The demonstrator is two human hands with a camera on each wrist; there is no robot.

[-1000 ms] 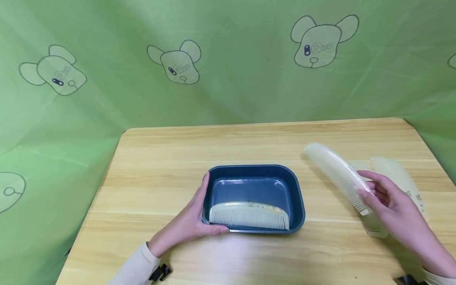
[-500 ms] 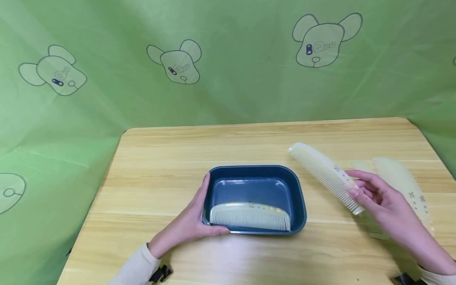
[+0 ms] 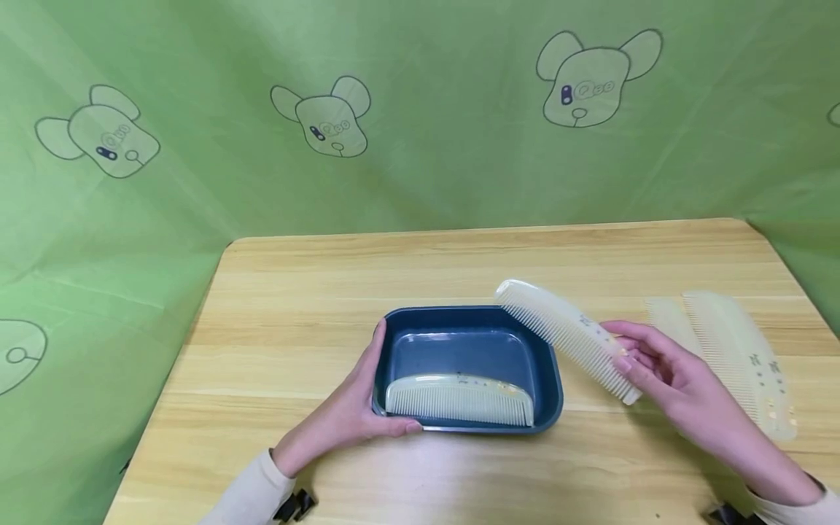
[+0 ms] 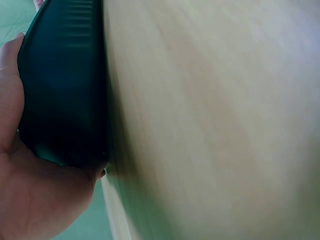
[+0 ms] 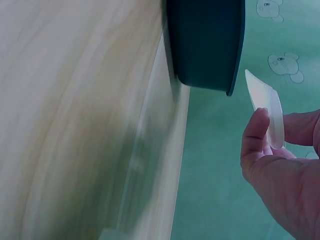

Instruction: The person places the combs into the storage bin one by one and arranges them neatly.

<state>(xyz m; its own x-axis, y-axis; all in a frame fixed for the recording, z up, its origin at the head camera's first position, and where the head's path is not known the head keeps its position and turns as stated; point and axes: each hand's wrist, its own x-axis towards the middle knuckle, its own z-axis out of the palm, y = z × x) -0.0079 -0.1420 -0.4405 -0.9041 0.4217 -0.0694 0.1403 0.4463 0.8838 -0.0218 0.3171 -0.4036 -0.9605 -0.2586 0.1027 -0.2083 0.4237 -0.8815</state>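
A dark blue rectangular tray [image 3: 462, 354] sits on the table, with one pale comb [image 3: 459, 401] lying along its near side, teeth toward the front. My left hand [image 3: 357, 401] grips the tray's near left corner, thumb along the front wall and fingers up the left side. Between thumb and fingers, my right hand [image 3: 689, 394] pinches a second pale comb [image 3: 558, 321] near one end. That comb is raised and slanted, and its far end overlaps the tray's back right corner in the head view. The right wrist view shows the held comb [image 5: 273, 120] edge-on, beyond the tray's rim.
More pale combs [image 3: 738, 343] with small printed flowers lie overlapping on the table's right side, partly behind my right hand. The wooden table [image 3: 295, 292] ends at a green curtain [image 3: 446, 182] printed with animal heads.
My right hand has carried its comb leftward from above the other combs to the tray's right side. The left hand and the tray have stayed in place.
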